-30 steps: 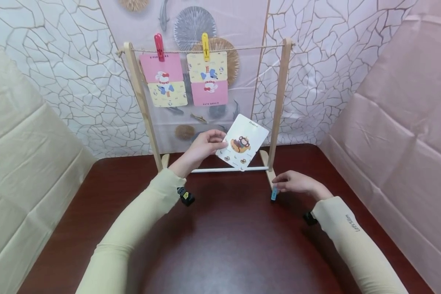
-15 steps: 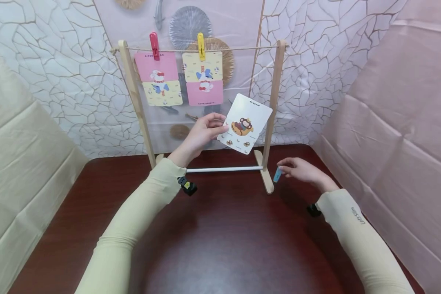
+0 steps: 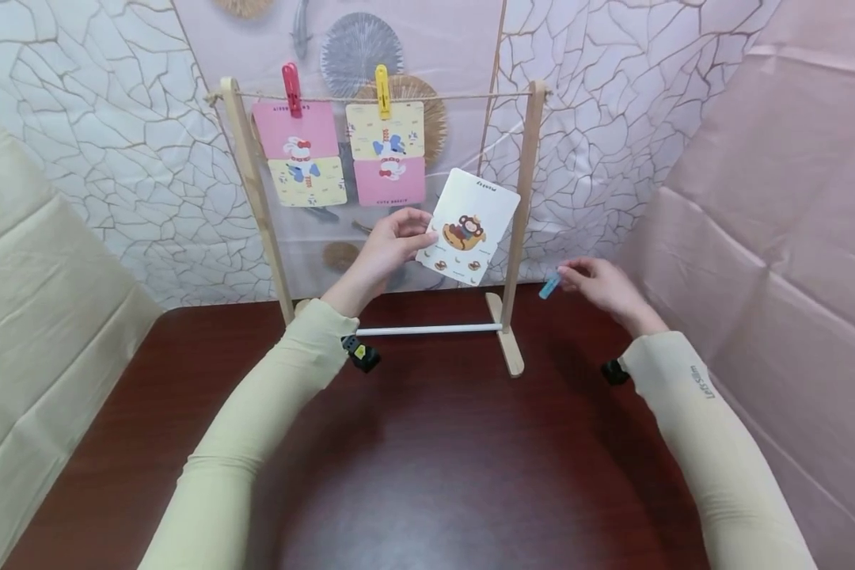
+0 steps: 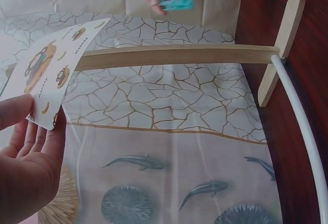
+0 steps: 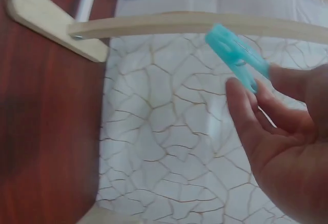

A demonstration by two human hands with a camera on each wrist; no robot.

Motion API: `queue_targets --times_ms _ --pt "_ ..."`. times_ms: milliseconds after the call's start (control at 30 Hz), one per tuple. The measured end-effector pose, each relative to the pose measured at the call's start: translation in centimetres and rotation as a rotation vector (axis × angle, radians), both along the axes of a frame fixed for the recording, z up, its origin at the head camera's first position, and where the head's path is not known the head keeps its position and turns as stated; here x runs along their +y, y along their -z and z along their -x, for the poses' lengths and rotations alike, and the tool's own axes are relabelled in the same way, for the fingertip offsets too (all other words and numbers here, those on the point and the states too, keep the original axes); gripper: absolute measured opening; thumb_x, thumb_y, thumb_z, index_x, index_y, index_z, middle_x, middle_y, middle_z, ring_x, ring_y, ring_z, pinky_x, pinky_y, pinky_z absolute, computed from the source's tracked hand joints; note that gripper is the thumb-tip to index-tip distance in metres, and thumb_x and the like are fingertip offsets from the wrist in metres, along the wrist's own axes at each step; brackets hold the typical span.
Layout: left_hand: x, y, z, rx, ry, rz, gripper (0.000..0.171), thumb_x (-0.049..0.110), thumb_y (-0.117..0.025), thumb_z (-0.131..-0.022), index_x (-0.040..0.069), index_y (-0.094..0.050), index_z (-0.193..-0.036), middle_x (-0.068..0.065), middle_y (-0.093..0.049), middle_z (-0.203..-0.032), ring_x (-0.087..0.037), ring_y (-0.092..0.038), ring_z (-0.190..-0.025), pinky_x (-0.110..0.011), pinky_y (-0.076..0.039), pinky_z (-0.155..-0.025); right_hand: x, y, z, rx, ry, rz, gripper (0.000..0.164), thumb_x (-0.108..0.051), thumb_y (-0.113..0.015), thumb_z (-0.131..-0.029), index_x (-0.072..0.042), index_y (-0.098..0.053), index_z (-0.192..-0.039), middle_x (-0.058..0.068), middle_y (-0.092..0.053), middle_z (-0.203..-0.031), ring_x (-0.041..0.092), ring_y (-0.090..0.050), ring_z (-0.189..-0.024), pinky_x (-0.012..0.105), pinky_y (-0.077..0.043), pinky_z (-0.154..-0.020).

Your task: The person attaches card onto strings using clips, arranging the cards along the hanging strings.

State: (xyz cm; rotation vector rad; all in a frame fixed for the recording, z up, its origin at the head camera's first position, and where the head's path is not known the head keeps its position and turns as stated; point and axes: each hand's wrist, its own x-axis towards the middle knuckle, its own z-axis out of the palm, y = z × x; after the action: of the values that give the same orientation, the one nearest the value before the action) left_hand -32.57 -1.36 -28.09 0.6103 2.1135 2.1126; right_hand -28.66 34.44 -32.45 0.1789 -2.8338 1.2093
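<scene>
My left hand (image 3: 393, 241) pinches a white card with a monkey picture (image 3: 469, 228) by its lower left edge, thumb in front. The card tilts in the air before the rack's right post. To the right of that post, my right hand (image 3: 602, 289) holds a light blue clothespin (image 3: 549, 286) between thumb and fingers, raised above the table. In the right wrist view the clothespin (image 5: 237, 56) points away from the hand, its handle ends between thumb and fingertips. The left wrist view shows the card (image 4: 54, 70) close up.
A wooden rack (image 3: 523, 206) carries a string (image 3: 463, 96) across its top. A red clothespin (image 3: 292, 89) and a yellow clothespin (image 3: 382, 91) hold two pink and yellow cards on the string's left half. A white bar (image 3: 427, 329) joins the posts low over the dark table (image 3: 427, 475).
My right hand has lifted the light blue clothespin from near the rack's right foot, up and to the right. My left hand has raised the monkey card higher.
</scene>
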Motion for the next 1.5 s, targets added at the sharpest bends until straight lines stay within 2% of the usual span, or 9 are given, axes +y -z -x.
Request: queue_targets --times_ms 200,300,533,600,733,933,1067,1300,1500 --pt "0.3 -0.6 0.1 0.031 0.005 -0.014 0.024 0.008 -0.069 -0.095 0.004 -0.061 -0.118 -0.005 -0.069 -0.098 -0.012 -0.061 -0.083 -0.022 -0.046 -0.063 0.0 -2.8 0.8 0.069 0.064 0.141 0.050 -0.028 -0.048 -0.108 0.014 -0.049 -0.136 0.031 -0.056 -0.131 0.002 -0.064 -0.091 0.024 -0.052 -0.094" --pt "0.7 -1.0 0.2 0.045 0.012 -0.040 0.024 0.006 -0.069 -0.095 0.004 -0.061 -0.117 -0.005 -0.069 -0.097 -0.011 -0.061 -0.081 -0.022 -0.046 -0.063 0.1 -4.2 1.2 0.135 0.057 0.120 0.048 -0.025 -0.050 -0.107 0.016 -0.051 -0.132 0.032 -0.058 -0.127 -0.009 -0.061 -0.082 0.016 -0.053 -0.086" --pt "1.2 -1.2 0.6 0.028 -0.027 -0.090 0.024 0.005 -0.069 -0.095 0.003 -0.061 -0.117 -0.005 -0.066 -0.097 -0.013 -0.060 -0.084 -0.025 -0.049 -0.070 0.0 -7.3 1.9 0.175 0.112 0.086 0.046 -0.029 -0.052 -0.106 0.009 -0.055 -0.131 0.022 -0.062 -0.123 -0.005 -0.063 -0.085 0.044 -0.045 -0.107" --pt "1.3 -1.2 0.8 0.039 -0.053 -0.096 0.023 0.006 -0.069 -0.095 0.004 -0.061 -0.117 -0.005 -0.065 -0.097 -0.013 -0.059 -0.086 -0.026 -0.049 -0.071 -0.1 -8.3 2.1 0.192 0.128 0.072 0.046 -0.031 -0.052 -0.106 0.008 -0.056 -0.132 0.021 -0.063 -0.124 -0.003 -0.063 -0.086 0.046 -0.044 -0.108" --pt "1.6 -1.3 1.0 0.048 -0.096 -0.116 0.020 0.007 -0.069 -0.095 0.006 -0.062 -0.114 -0.004 -0.065 -0.097 -0.013 -0.058 -0.088 -0.025 -0.050 -0.073 -0.6 -10.2 2.5 0.243 0.156 0.064 0.045 -0.031 -0.054 -0.105 0.005 -0.058 -0.133 0.013 -0.067 -0.117 0.000 -0.064 -0.086 0.036 -0.049 -0.101" --pt "1.7 -1.8 1.2 0.064 -0.163 -0.135 0.022 0.007 -0.069 -0.095 0.006 -0.062 -0.116 -0.005 -0.065 -0.097 -0.013 -0.058 -0.089 -0.024 -0.048 -0.073 -2.2 -13.8 2.7 0.282 0.203 0.165 0.038 -0.027 -0.059 -0.103 -0.001 -0.062 -0.131 -0.009 -0.065 -0.093 0.004 -0.063 -0.086 0.019 -0.050 -0.086" --pt "1.8 -2.3 1.3 0.083 -0.185 -0.157 0.025 0.007 -0.069 -0.095 0.004 -0.062 -0.119 -0.003 -0.064 -0.096 -0.012 -0.057 -0.089 -0.024 -0.046 -0.073 -2.8 -16.1 2.9 0.349 0.235 0.174 0.034 -0.025 -0.060 -0.103 -0.002 -0.065 -0.128 -0.013 -0.063 -0.088 0.001 -0.062 -0.082 0.012 -0.048 -0.074" --pt "1.9 -2.8 1.5 0.086 -0.200 -0.155 0.025 0.005 -0.069 -0.095 0.002 -0.062 -0.119 -0.004 -0.064 -0.093 -0.013 -0.058 -0.088 -0.025 -0.048 -0.074 -2.9 -18.3 3.2 0.394 0.256 0.189 0.030 -0.025 -0.061 -0.102 -0.007 -0.068 -0.124 -0.015 -0.062 -0.087 -0.002 -0.061 -0.081 0.018 -0.047 -0.086" --pt "2.1 -3.0 1.5 0.097 -0.205 -0.151 0.026 0.006 -0.069 -0.095 0.003 -0.062 -0.120 -0.006 -0.066 -0.098 -0.014 -0.060 -0.090 -0.025 -0.049 -0.075 -3.2 -20.6 2.8 0.419 0.241 0.225 0.023 -0.023 -0.062 -0.101 -0.011 -0.069 -0.119 -0.014 -0.063 -0.088 -0.001 -0.060 -0.083 0.020 -0.045 -0.088"
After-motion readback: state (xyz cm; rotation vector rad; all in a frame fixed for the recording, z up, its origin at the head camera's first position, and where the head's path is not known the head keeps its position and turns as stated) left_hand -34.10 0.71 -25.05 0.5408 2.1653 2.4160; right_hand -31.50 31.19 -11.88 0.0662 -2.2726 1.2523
